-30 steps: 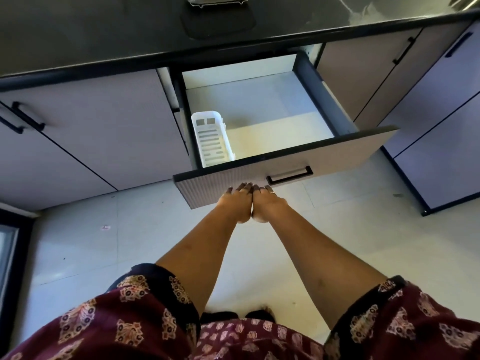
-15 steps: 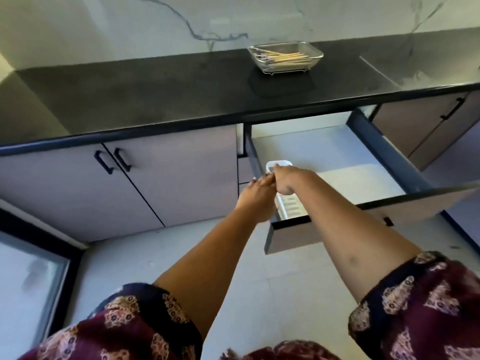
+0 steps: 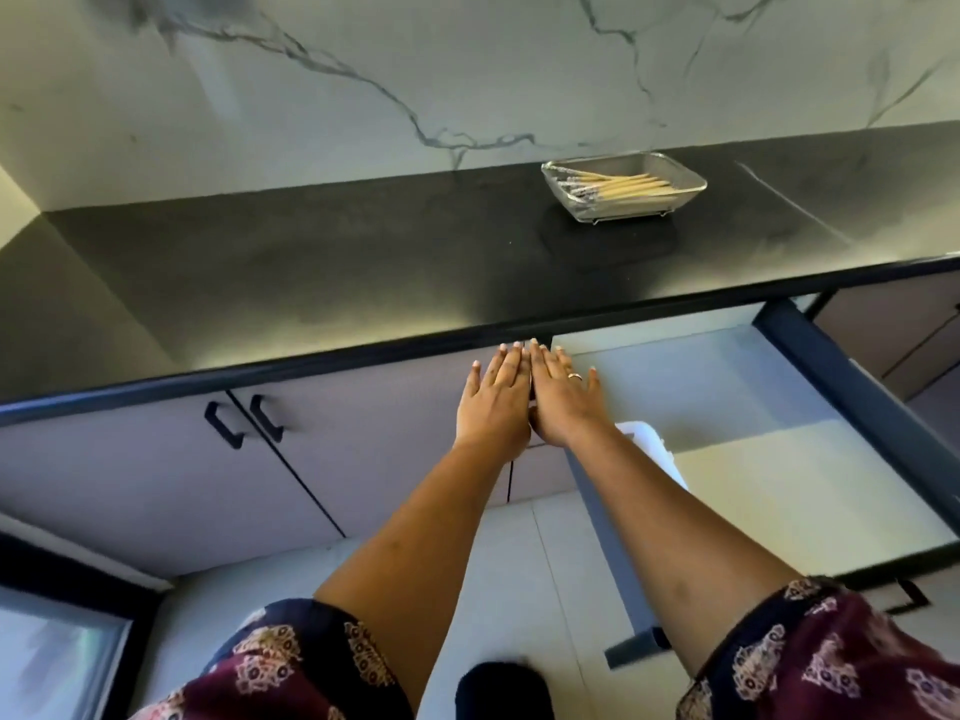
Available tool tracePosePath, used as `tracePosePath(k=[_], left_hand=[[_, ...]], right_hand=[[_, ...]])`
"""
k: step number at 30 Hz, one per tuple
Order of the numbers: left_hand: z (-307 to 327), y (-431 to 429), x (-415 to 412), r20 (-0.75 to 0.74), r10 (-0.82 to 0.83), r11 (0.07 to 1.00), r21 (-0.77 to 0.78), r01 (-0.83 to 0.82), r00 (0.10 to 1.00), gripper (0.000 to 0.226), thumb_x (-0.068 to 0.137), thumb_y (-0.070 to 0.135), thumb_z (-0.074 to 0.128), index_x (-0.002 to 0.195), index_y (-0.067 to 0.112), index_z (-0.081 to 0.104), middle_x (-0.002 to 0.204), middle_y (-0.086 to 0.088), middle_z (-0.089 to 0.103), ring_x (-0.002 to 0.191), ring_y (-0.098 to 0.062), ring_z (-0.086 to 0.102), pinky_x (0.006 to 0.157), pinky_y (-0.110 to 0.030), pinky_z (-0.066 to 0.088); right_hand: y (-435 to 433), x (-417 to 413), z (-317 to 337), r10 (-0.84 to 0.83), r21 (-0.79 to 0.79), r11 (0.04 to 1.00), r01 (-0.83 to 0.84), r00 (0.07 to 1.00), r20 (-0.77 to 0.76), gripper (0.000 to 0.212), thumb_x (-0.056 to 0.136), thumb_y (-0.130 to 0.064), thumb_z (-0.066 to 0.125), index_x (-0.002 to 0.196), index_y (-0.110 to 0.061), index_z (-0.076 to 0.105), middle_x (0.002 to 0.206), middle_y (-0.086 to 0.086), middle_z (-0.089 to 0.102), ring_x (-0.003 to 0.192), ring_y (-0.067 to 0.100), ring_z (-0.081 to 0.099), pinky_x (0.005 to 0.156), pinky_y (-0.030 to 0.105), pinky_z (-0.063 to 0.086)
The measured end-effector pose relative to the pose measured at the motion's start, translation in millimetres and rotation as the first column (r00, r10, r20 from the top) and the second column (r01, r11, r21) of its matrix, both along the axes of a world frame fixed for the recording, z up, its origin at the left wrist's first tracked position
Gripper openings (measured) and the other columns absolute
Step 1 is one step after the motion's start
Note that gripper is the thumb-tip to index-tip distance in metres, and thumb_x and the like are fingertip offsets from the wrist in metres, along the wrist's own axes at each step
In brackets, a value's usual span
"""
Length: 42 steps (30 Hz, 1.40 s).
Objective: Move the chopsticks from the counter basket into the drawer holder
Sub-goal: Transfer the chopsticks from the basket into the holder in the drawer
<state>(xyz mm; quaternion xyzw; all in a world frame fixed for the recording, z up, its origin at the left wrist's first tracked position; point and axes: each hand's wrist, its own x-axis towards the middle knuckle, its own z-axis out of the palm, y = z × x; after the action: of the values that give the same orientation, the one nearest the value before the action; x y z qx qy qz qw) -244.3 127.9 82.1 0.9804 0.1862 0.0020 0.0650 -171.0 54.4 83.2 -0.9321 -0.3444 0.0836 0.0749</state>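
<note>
Several wooden chopsticks [image 3: 618,183] lie in a clear wire-footed basket [image 3: 685,192] on the black counter, far right of centre. Below it the drawer [image 3: 810,366] stands pulled out. A white slotted holder [image 3: 655,443] sits at the drawer's left side, mostly hidden behind my right forearm. My left hand [image 3: 493,400] and my right hand [image 3: 561,400] are stretched out flat side by side, fingers extended, just under the counter's front edge. Both hold nothing. A ring shows on my right hand.
The black counter [image 3: 311,283] runs across the view under a marbled white wall. Grey cupboard doors with black handles [image 3: 244,420] lie to the left of the drawer. More cupboard fronts stand at the far right. Pale floor tiles lie below.
My view has tilted up from the drawer to the counter. Both hands rose from the drawer front past the white holder and now reach flat toward the counter edge.
</note>
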Motion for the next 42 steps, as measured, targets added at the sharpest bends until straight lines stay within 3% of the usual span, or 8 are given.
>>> tracePosePath(k=[13, 23, 26, 29, 34, 39, 42], left_hand=[[42, 88, 123, 0.064, -0.058, 0.997, -0.046, 0.061, 0.996, 0.08, 0.094, 0.036, 0.049, 0.15, 0.014, -0.004, 0.16, -0.002, -0.008, 0.147, -0.017, -0.013, 0.117, -0.042, -0.007], [64, 157, 224, 0.075, -0.181, 0.977, -0.103, 0.188, 0.981, 0.074, 0.094, 0.021, 0.048, 0.151, 0.014, 0.0, 0.161, -0.002, -0.003, 0.147, -0.018, -0.01, 0.118, -0.044, -0.005], [71, 180, 254, 0.077, -0.229, 0.965, -0.114, 0.236, 0.971, 0.072, 0.093, 0.014, 0.044, 0.151, 0.012, 0.002, 0.161, -0.002, 0.0, 0.148, -0.018, -0.008, 0.118, -0.045, -0.003], [78, 209, 286, 0.071, -0.263, 0.955, -0.121, 0.27, 0.962, 0.069, 0.093, 0.011, 0.042, 0.151, 0.012, 0.005, 0.161, -0.003, 0.003, 0.148, -0.019, -0.004, 0.119, -0.046, -0.001], [79, 239, 324, 0.029, -0.286, 0.947, -0.143, 0.287, 0.958, 0.067, 0.094, 0.011, 0.043, 0.151, 0.012, 0.009, 0.16, -0.003, 0.007, 0.148, -0.02, -0.002, 0.119, -0.048, 0.001], [77, 243, 363, 0.0, -0.324, 0.933, -0.168, 0.319, 0.946, 0.065, 0.093, 0.01, 0.042, 0.151, 0.013, 0.012, 0.16, -0.005, 0.01, 0.148, -0.021, 0.002, 0.119, -0.049, 0.002], [77, 240, 385, -0.005, -0.329, 0.928, -0.188, 0.323, 0.944, 0.062, 0.094, 0.01, 0.042, 0.15, 0.016, 0.017, 0.159, -0.005, 0.014, 0.148, -0.021, 0.007, 0.118, -0.049, 0.0]], right_hand=[[76, 116, 46, -0.052, 0.052, 0.998, 0.047, 0.993, 0.107, 0.088, 0.092, -0.026, 0.058, 0.153, -0.02, -0.005, 0.162, 0.002, 0.006, 0.15, 0.018, -0.003, 0.119, 0.05, 0.005], [121, 196, 60, -0.162, 0.054, 0.986, 0.157, 0.982, 0.101, 0.078, 0.094, -0.027, 0.054, 0.153, -0.025, 0.002, 0.162, 0.001, 0.007, 0.15, 0.021, -0.001, 0.118, 0.054, 0.005], [138, 227, 67, -0.254, 0.109, 0.964, 0.244, 0.963, 0.086, 0.069, 0.093, -0.024, 0.053, 0.152, -0.022, 0.017, 0.159, 0.004, 0.018, 0.149, 0.024, 0.012, 0.118, 0.052, 0.011], [160, 260, 71, -0.336, 0.185, 0.927, 0.326, 0.941, 0.025, 0.056, 0.091, -0.021, 0.052, 0.145, -0.017, 0.035, 0.149, 0.01, 0.035, 0.138, 0.03, 0.034, 0.114, 0.045, 0.03], [190, 293, 78, -0.475, 0.371, 0.765, 0.527, 0.85, -0.227, 0.047, 0.093, -0.01, 0.049, 0.14, -0.008, 0.044, 0.145, 0.017, 0.04, 0.133, 0.032, 0.041, 0.108, 0.035, 0.034], [194, 332, 77, -0.541, 0.472, 0.452, 0.757, 0.653, -0.529, 0.04, 0.093, -0.006, 0.047, 0.133, -0.005, 0.052, 0.138, 0.015, 0.051, 0.124, 0.03, 0.049, 0.097, 0.034, 0.042], [197, 366, 75, -0.509, 0.448, 0.301, 0.842, 0.539, -0.672, 0.036, 0.093, -0.009, 0.046, 0.127, 0.0, 0.054, 0.131, 0.018, 0.056, 0.111, 0.03, 0.055, 0.078, 0.033, 0.045]])
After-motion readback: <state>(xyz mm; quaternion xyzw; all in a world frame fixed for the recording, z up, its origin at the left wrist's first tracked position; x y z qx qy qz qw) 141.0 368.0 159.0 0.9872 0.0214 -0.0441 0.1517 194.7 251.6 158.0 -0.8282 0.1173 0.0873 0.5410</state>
